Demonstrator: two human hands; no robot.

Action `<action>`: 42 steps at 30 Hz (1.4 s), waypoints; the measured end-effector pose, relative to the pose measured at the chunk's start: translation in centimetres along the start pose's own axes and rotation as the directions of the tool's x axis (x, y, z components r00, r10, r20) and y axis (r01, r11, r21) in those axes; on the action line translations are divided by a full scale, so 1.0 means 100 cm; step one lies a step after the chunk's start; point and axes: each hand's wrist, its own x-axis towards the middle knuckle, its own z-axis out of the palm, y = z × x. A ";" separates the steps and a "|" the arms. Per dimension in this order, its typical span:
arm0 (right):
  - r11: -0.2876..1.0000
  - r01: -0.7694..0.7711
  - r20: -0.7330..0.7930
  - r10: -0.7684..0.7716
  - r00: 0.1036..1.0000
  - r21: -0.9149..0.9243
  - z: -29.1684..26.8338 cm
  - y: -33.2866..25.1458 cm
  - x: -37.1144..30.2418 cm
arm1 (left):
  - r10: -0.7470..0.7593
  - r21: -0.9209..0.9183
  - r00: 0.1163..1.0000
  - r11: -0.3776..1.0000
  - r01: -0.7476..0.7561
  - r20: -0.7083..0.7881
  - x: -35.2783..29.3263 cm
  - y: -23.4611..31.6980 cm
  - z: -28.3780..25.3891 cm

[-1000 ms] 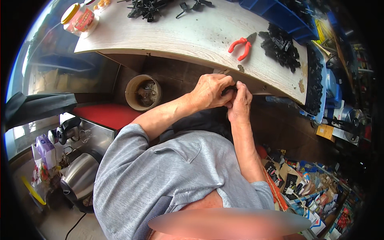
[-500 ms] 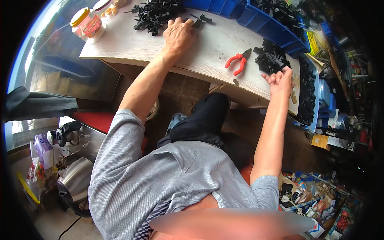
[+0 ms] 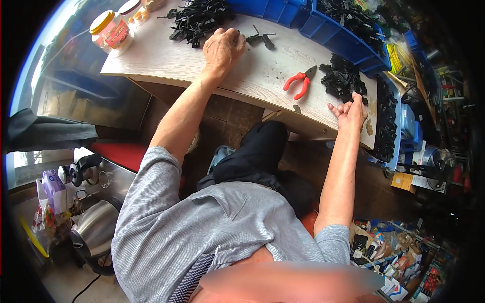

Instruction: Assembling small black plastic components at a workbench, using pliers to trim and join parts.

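My left hand point(image 3: 222, 51) is at the far middle of the table, back up with its fingers curled down. What lies under the fingers is hidden. Just beyond it is a heap of small black plastic parts point(image 3: 196, 24), and a few loose black parts point(image 3: 263, 40) lie to its right. My right hand point(image 3: 350, 114) rests by the right front edge, its fingers partly bent and apart, with no part visible in them. Its fingertips reach the near side of a second pile of black parts point(image 3: 342, 76). Red-handled pliers point(image 3: 301, 82) lie between the hands, jaws pointing away.
Blue bins point(image 3: 336, 34) with black parts line the table's far side. A blue tray point(image 3: 396, 116) of black parts stands off the right edge. A yellow-lidded jar point(image 3: 110, 31) sits at the far left. A steel kettle point(image 3: 96, 230) is at the lower left.
My left hand has drawn slightly back toward me, uncovering more of the loose parts. My right hand has moved slightly nearer, and the long part by its fingers now no longer stands out from the pile.
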 end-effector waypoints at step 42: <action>0.983 -0.006 0.506 0.099 0.857 -0.182 -0.046 0.025 -0.148 | 0.197 -0.819 0.906 0.528 0.225 0.375 -0.173 0.137 -0.086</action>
